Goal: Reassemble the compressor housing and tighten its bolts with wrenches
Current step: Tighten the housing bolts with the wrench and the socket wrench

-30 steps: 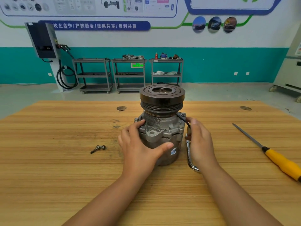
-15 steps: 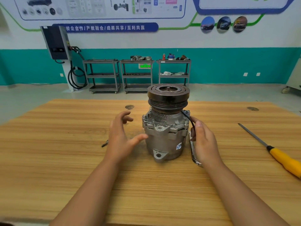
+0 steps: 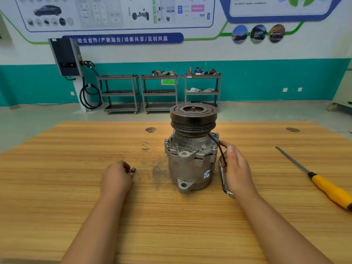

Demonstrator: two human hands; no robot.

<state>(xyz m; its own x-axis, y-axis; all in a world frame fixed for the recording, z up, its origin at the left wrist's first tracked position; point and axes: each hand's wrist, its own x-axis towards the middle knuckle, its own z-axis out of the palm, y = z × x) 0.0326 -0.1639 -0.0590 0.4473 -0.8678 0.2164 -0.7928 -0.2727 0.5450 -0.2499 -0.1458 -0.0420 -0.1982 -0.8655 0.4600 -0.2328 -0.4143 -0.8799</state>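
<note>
Compressor [image 3: 190, 155] stood upright mid-table [image 3: 76, 159], pulley up. Right hand [image 3: 237, 168] just beside its right flank, fingers curled round wrench [image 3: 224, 181]. Left hand [image 3: 116, 178] apart to compressor's left, fingers curled close, tips pinching small bolt [image 3: 132, 170] at tabletop.

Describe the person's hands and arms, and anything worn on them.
The left hand and right hand are bare: no gloves, rings or watch visible. The left forearm and right forearm are uncovered to the frame's edge, no sleeves in view.
</note>
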